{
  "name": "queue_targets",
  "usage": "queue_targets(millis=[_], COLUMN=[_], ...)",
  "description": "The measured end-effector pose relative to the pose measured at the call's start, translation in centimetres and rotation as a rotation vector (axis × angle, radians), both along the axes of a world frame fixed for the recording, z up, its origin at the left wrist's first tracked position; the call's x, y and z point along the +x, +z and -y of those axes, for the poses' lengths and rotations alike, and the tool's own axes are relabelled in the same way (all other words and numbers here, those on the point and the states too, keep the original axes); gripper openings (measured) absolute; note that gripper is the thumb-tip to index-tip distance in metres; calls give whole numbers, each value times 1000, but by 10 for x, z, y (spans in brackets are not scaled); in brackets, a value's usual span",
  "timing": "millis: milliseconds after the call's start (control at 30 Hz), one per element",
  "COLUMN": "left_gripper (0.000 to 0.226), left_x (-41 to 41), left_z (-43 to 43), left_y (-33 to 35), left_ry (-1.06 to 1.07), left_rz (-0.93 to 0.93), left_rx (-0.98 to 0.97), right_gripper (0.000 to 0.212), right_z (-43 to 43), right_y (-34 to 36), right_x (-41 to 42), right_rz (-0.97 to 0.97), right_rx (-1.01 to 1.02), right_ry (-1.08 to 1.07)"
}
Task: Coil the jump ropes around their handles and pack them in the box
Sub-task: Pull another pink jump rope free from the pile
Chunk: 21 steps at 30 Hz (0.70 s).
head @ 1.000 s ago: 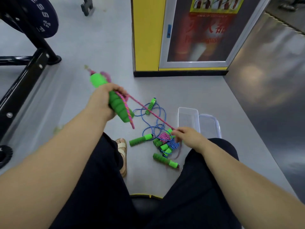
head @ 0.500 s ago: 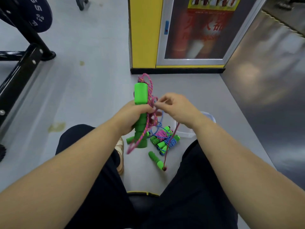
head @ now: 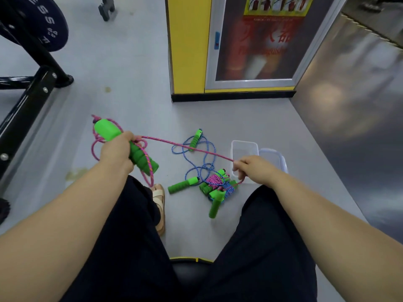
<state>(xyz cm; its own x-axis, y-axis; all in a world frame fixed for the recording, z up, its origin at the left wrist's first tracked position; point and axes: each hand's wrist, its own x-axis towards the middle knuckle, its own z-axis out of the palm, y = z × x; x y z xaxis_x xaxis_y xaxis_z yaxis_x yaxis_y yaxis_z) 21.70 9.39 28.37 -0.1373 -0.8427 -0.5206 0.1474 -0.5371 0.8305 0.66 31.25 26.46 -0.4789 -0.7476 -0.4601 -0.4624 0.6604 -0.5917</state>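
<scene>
My left hand (head: 116, 151) grips a pair of green foam handles (head: 139, 156) with a few turns of pink rope looped round them. The pink rope (head: 192, 149) runs taut from there to my right hand (head: 254, 168), which pinches it low on the right. On the floor between my knees lies a blue jump rope (head: 204, 159), uncoiled, with two green handles. Beside it sits a pile of coiled ropes (head: 218, 187). The clear plastic box (head: 244, 149) stands open behind my right hand, its lid (head: 275, 159) next to it.
A yellow cabinet with a glass door (head: 250, 46) stands ahead. A black weight rack with a plate (head: 32, 73) is at the left. A steel wall (head: 359, 105) lines the right. My sandalled foot (head: 159, 201) rests on the grey floor.
My hands were together at the handles half a second ago. Now the left has swung out left and the right has slid down the pink rope, stretching it taut.
</scene>
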Motion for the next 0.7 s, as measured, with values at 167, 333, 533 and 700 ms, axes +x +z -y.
queue_targets(millis=[167, 333, 533, 700], left_gripper=[19, 23, 17, 30], left_x=[-22, -36, -49, -51], left_z=[-53, -90, -98, -92], left_y=[10, 36, 44, 49], left_ry=[-470, -751, -562, -402], left_rz=[54, -87, -341, -378], left_rx=[-349, -555, -54, 112], right_gripper=[29, 36, 43, 32], right_z=[38, 58, 51, 31], right_y=[50, 85, 86, 65], right_x=[39, 50, 48, 44], right_rz=[-19, -44, 0, 198], right_rx=[-210, -278, -197, -200], right_ry=[163, 277, 286, 214])
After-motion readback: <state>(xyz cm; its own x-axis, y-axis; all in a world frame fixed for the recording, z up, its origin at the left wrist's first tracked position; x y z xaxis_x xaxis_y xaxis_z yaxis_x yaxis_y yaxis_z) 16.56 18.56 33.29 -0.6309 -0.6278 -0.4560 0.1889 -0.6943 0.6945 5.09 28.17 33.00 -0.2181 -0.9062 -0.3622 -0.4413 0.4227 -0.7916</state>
